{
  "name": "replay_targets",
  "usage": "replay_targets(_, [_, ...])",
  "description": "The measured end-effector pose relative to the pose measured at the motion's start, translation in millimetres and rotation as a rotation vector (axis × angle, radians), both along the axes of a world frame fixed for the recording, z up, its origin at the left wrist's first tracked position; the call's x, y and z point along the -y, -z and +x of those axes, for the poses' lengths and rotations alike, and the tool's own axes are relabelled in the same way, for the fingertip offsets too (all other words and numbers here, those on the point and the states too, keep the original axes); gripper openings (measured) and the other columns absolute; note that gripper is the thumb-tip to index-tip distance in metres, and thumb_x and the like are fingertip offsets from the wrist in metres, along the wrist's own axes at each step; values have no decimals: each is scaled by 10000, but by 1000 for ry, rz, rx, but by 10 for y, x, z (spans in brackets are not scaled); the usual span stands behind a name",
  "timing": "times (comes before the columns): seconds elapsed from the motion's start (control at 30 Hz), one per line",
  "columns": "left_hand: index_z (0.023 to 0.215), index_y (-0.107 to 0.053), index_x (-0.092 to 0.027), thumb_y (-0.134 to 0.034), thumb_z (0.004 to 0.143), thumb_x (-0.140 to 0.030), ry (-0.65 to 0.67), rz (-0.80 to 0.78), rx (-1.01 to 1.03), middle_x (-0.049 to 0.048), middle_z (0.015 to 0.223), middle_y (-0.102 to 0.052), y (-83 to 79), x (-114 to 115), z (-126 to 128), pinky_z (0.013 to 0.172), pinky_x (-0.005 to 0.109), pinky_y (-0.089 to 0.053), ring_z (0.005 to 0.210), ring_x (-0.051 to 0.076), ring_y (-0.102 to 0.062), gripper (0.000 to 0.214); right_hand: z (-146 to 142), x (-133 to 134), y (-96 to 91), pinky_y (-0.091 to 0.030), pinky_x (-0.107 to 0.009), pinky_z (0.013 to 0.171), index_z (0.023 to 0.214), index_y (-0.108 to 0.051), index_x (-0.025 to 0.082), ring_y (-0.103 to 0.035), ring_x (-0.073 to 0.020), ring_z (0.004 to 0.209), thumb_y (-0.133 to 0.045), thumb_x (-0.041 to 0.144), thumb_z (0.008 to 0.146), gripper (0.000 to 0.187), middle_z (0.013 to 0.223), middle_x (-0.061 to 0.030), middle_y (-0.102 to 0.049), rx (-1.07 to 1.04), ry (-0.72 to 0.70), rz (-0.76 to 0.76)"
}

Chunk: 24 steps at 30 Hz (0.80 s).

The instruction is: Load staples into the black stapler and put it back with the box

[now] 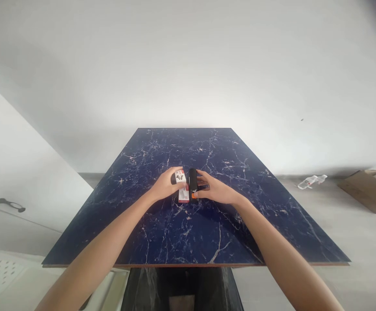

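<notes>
At the middle of the table, my left hand point(167, 184) is closed around the left side of a small white-and-red box point(183, 195). The box has dark printed pictures on its front. Just to its right is a narrow black object point(193, 177) with an orange patch near its lower end; its kind I cannot make out. My right hand point(214, 189) grips that object from the right, thumb by the orange patch and fingers on its far side. The two things stand side by side, nearly touching. My fingers hide parts of both.
The blue marble-patterned table point(188, 242) reaches towards a pale wall point(188, 65). On the floor to the right lie clear plastic bottles point(311, 182) and a cardboard box point(365, 190). A white cabinet with a dark handle point(11, 204) stands to the left.
</notes>
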<state>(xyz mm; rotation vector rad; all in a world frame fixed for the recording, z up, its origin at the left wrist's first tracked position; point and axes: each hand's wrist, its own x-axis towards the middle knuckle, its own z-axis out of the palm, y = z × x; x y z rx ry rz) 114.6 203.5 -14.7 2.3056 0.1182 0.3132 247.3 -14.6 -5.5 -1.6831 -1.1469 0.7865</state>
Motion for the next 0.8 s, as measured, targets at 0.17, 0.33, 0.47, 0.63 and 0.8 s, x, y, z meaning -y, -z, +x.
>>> replay_targets(0.17, [1441,-471,-231,-578,926,-495,-21,44,5,127,1406,-543,135,-18,200,968,446,-487,1225,308,-551,588,-16,-5,-33,-494,-546,1039,1571,-265,303,-517,-343,1313,-807,437,775,973,1461,-133,-509,-19,-3,1])
replay_targets(0.33, [1393,-540,-269,-445,991,-532,114,145,-36,99,1439,-529,73,-29,155,1105,497,-368,1362,307,-421,490,-11,1,-25,-489,-556,1042,1583,-229,303,-504,-344,1325,-801,433,783,991,1468,-131,-503,-12,-10,2])
replay_targets(0.47, [1535,-355,-335,-622,851,-649,231,175,-168,94,1626,-268,-42,-145,2,1126,552,-336,1492,368,-212,798,3,7,-8,-447,-557,1087,1583,-232,280,-470,-328,1359,-751,444,833,926,1495,-130,-475,7,2,-16])
replay_targets(0.63, [1582,-184,-408,-825,620,-651,263,206,-231,74,1664,-136,-75,-179,-141,1090,524,-406,1494,410,-204,1181,-7,2,7,-445,-543,1095,1571,-250,293,-460,-293,1373,-608,418,939,737,1510,-107,-459,-56,24,-6])
replay_targets(0.8, [1592,-200,-342,-808,646,-645,224,208,-178,103,1655,-154,-10,-91,-97,1098,492,-413,1470,392,-281,1165,-33,-19,2,-503,-506,1039,1551,-287,290,-496,-290,1334,-611,366,930,705,1524,-106,-439,-75,43,11])
